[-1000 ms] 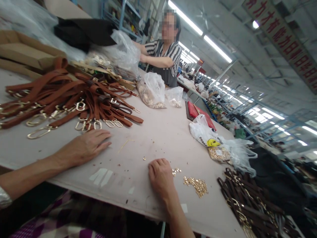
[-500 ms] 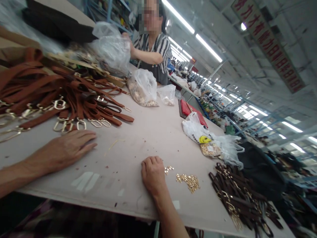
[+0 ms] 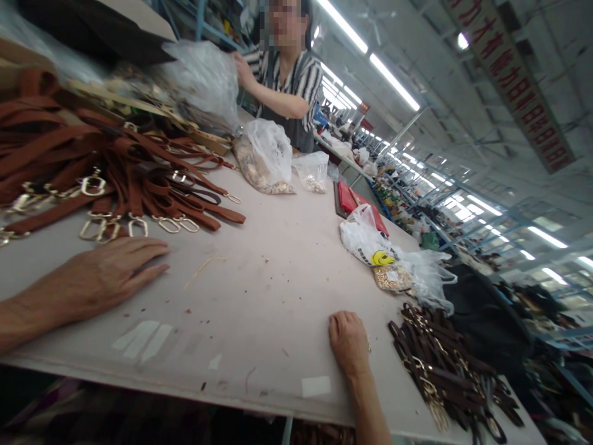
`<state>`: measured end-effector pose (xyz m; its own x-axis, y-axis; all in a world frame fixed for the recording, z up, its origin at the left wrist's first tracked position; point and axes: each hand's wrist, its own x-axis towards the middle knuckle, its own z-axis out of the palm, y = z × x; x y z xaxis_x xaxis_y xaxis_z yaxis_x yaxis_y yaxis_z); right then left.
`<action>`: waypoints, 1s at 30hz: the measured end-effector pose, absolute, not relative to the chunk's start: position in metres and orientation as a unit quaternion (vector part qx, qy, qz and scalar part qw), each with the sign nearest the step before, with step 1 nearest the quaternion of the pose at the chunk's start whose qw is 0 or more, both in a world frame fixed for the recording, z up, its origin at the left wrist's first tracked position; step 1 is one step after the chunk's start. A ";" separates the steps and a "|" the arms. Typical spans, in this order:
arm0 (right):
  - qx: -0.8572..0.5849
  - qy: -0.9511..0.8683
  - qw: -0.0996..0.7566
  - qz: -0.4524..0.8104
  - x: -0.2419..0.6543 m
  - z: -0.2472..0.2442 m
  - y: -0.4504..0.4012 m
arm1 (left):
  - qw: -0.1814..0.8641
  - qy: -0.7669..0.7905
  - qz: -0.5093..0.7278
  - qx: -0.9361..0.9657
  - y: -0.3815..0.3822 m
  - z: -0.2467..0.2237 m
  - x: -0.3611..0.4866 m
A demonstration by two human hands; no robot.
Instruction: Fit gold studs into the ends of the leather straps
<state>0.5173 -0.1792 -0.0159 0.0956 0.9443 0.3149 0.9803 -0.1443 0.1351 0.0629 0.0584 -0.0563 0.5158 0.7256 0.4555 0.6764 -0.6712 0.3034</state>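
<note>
My left hand (image 3: 111, 272) lies flat on the pale table (image 3: 259, 309), fingers out, just in front of a heap of brown straps (image 3: 134, 191) with gold metal clasps; nothing is in it. My right hand (image 3: 348, 340) rests on the table further right, its fingers curled and pressed together. A few small gold pieces (image 3: 369, 342) peek out at its right side. Whatever else lies under or within that hand is hidden. Dark brown straps with gold hooks (image 3: 445, 371) lie to the right of it.
Clear bags of small parts (image 3: 264, 161) stand at the back. At the right edge are a red item (image 3: 361, 207), a white bag with a smiley (image 3: 365, 238) and a bag of gold pieces (image 3: 393, 279). Across the table a person (image 3: 287, 93) touches a large plastic bag (image 3: 204, 80).
My right hand has moved right, over where the small gold pieces lay, and now covers most of them. The view has shifted slightly; my left hand stays flat.
</note>
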 end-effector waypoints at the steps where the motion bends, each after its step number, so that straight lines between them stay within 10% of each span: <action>1: -0.743 -0.645 0.051 -0.170 0.524 -0.015 -0.183 | 0.044 0.405 0.291 0.866 0.060 -0.058 0.063; 22: -0.769 -0.623 -0.006 -0.143 0.530 -0.015 -0.139 | 0.072 0.419 0.255 0.868 0.047 -0.039 0.060; 30: -0.781 -0.602 0.165 -0.024 0.472 -0.060 -0.111 | 0.147 0.460 0.253 0.838 0.045 -0.036 0.057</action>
<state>0.4723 -0.1112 -0.0602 0.2743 0.9320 0.2369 0.9481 -0.2210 -0.2286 0.0571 0.0450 -0.0364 0.4489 0.8456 0.2888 0.6973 -0.5336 0.4786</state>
